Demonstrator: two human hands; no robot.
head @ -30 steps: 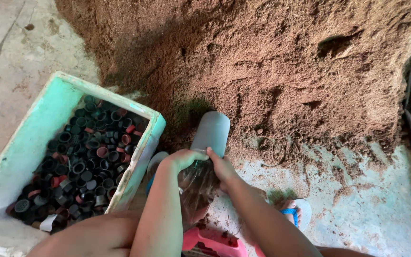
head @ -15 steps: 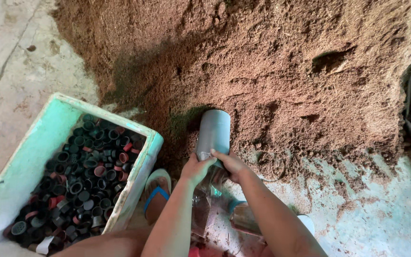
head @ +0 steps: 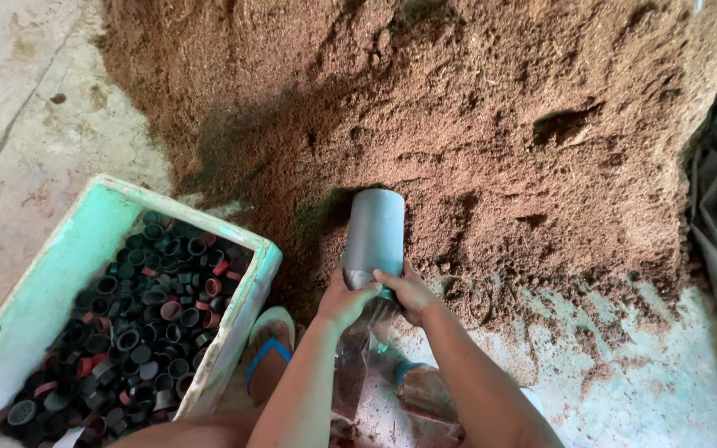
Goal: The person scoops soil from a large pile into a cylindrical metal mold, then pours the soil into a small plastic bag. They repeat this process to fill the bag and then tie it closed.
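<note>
Both hands (head: 379, 294) stay clamped on the grey pipe (head: 373, 236), now pushed farther into the soil heap (head: 475, 124).

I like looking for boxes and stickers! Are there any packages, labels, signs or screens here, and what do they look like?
No labels, signs or screens show.
Foam box: lower left on the floor, rectangular, pale green and white walls, full of small black and red round pots.
Clear plastic bag: under the hands, see-through, beneath the grey tube.
</note>
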